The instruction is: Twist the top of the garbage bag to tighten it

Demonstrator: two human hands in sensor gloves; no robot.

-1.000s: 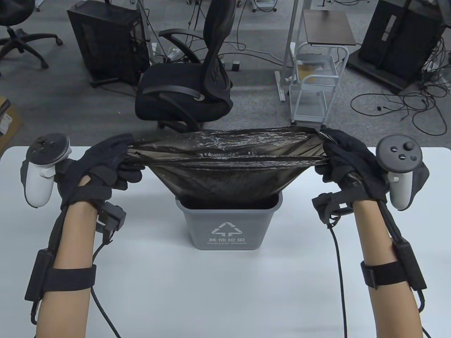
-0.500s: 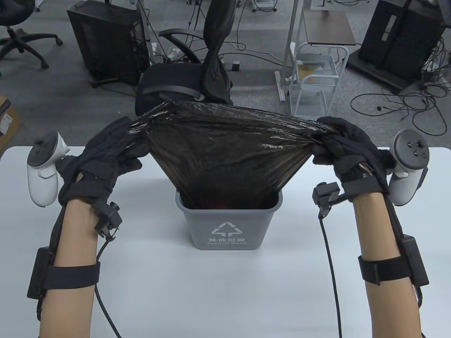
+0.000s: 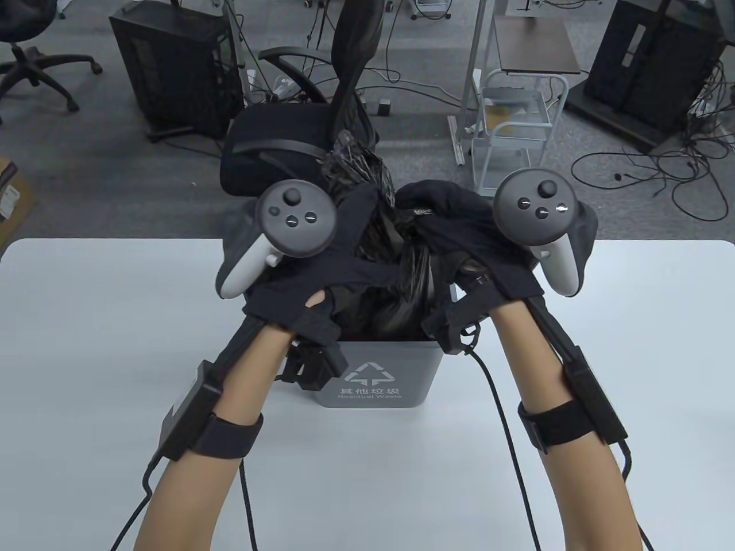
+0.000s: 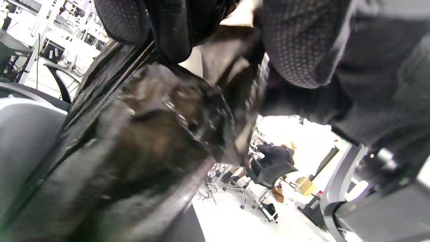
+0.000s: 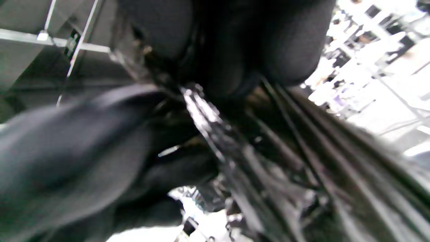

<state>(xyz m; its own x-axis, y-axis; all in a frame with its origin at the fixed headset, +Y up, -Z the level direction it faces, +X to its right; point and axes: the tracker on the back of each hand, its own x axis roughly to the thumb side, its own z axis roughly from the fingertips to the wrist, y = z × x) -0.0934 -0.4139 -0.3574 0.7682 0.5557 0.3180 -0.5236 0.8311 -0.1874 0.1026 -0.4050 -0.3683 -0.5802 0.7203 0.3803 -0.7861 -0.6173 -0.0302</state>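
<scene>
Two gloved hands meet above a small grey bin (image 3: 379, 373) standing on a white worktop (image 3: 103, 344), bunching the top of a black garbage bag (image 3: 396, 270) between them. The left hand (image 3: 339, 270) and the right hand (image 3: 453, 229) are nearly touching over the bin's mouth, each with fingers curled around a gathered fistful of plastic; a crinkled tuft of the bag's rim (image 3: 353, 163) pokes up beyond the knuckles, toward an office chair (image 3: 298, 143) on the floor behind. In the left wrist view, dotted glove fingers (image 4: 292, 50) clamp creased film (image 4: 151, 134) that runs down toward the bin; in the right wrist view, taut pleats of plastic (image 5: 285, 161) fan out below a closed fist, though blur hides exactly how each finger lies. The bag's body sits inside the bin, directly under both hands, with its neck rising into their grip. The risks from here look plain: thin film drawn this tight could tear if one hand wrenches against the other; a loose fold left outside either fist could leave the neck slack once turned; and an upward pull while twisting could lift the light bin off the worktop or tip it toward the far edge. Cables trailing from both wrists (image 3: 499, 390) hang close to the bin and could snag it.
</scene>
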